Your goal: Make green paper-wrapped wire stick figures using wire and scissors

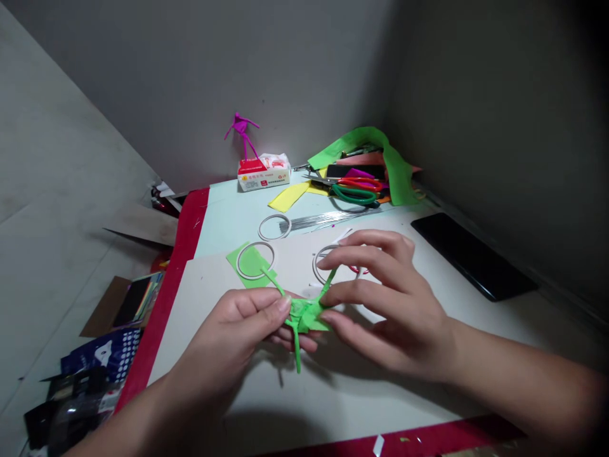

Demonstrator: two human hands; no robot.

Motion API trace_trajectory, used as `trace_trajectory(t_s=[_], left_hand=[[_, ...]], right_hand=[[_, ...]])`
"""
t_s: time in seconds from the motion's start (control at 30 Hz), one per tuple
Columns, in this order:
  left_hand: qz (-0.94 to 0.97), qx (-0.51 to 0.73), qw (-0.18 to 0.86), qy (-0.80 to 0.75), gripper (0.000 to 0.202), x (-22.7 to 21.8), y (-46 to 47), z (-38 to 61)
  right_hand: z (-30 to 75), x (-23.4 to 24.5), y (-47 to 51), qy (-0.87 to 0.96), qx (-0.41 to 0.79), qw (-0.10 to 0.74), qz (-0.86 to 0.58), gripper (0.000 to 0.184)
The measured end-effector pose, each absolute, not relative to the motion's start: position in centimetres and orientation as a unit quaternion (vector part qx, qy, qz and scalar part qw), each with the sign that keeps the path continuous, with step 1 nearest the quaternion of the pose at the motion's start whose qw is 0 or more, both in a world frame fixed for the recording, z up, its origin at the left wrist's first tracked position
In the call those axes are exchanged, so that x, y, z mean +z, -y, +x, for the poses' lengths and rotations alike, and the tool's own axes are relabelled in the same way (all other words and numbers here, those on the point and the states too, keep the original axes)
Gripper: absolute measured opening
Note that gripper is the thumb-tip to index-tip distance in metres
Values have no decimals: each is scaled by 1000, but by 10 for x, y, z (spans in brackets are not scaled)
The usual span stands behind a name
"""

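A small green figure (299,314) of wrapped crepe paper, with thin limbs sticking out, is held above the table. My left hand (252,320) pinches its body between thumb and fingers, with fingertips showing underneath. On the other side, the thumb and index finger of my right hand (385,298) close on the figure's green paper edge, while the other fingers are spread and raised. Behind the figure, a green paper piece (235,257) lies under a roll of white tape (255,261). More tape rolls (320,263) are partly hidden behind my right hand.
A similar magenta figure (242,125) stands on a small carton (264,174) by the wall. Scissors (354,193), crepe strips (371,136) and thin wires (328,219) lie at the back. A black phone (471,254) rests at the right. Bags and boxes (102,352) stand left of the table.
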State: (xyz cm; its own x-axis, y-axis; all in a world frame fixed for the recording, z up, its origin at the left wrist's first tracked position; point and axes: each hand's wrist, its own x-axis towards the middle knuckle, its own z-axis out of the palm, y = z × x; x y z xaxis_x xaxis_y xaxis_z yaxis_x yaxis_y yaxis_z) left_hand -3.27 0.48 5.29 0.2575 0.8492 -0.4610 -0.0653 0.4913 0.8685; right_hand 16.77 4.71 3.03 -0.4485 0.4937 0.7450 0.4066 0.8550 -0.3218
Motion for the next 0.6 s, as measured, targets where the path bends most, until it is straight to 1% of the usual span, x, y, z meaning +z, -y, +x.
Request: trace_trajectory(t_s=[0.13,0.23,0.33,0.47,0.6], left_hand=[[377,337,691,-516,24,53,-6,-31],[375,340,694,-512,22,53,-6,-31],[389,333,689,-512,22,53,-6,-32],[403,326,687,-509,23,51,-7,-33],[404,329,682,-513,23,49,-8,-33]], right_hand=[[165,24,-46,855,53,443,-266,5],[163,17,-46,861,22,443,-249,10],[161,14,-46,862,-10,444,-243,9],[160,15,-46,861,-28,450,-236,14],[161,16,-45,867,-37,447,-219,14]])
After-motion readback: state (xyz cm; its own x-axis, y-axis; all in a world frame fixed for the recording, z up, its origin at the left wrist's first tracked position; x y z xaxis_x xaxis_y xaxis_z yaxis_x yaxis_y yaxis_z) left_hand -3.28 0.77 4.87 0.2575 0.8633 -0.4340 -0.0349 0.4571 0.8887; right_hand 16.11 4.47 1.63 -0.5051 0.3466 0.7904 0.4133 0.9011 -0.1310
